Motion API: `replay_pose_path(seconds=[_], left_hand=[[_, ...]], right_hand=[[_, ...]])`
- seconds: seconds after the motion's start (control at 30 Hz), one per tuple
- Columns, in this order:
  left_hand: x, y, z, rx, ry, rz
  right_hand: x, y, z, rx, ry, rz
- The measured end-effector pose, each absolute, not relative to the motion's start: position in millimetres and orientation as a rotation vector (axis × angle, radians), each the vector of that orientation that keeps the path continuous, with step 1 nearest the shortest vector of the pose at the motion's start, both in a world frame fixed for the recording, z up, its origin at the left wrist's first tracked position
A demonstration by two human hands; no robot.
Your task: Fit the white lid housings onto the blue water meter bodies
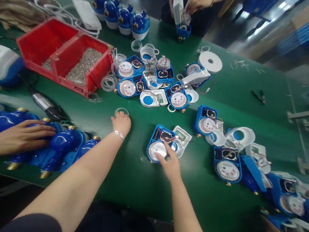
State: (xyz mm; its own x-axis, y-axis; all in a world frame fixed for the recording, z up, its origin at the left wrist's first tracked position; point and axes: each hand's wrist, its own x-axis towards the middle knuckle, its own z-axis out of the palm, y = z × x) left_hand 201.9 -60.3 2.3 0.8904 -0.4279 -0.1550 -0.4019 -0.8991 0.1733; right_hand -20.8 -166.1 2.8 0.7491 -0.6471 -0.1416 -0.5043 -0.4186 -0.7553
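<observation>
Left hand (120, 122) curled at clear ring (122, 110), right hand (170, 163) fingertips pressed on open blue meter (159, 146)

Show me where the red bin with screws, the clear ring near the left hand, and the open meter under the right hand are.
red bin (99, 73), head view, on its front wall.
clear ring (122, 110), head view, on its rim.
open meter (156, 149), head view, on its white dial.

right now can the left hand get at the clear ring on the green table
Probably yes: the left hand already sits right at the clear ring, fingertips at its near edge, with only bare green table around it.
</observation>
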Motion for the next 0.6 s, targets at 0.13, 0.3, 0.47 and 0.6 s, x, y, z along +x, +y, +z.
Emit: replay_pose_path(seconds=[0.13,0.3,0.47,0.6], left_hand=[[180,-48,11,2.863,-0.666,-0.384],[115,-7,43,2.207,-0.367,-0.593],[35,21,36,2.003,-0.267,-0.695],[5,16,15,2.090,-0.320,-0.450]], right_hand=[[-47,-126,3,-2.102,0.850,-0.143],[-70,-105,10,-2.076,0.728,-0.054],[-83,-93,16,-1.942,0.912,-0.436],[-83,-81,17,-1.865,0.894,-0.325]])
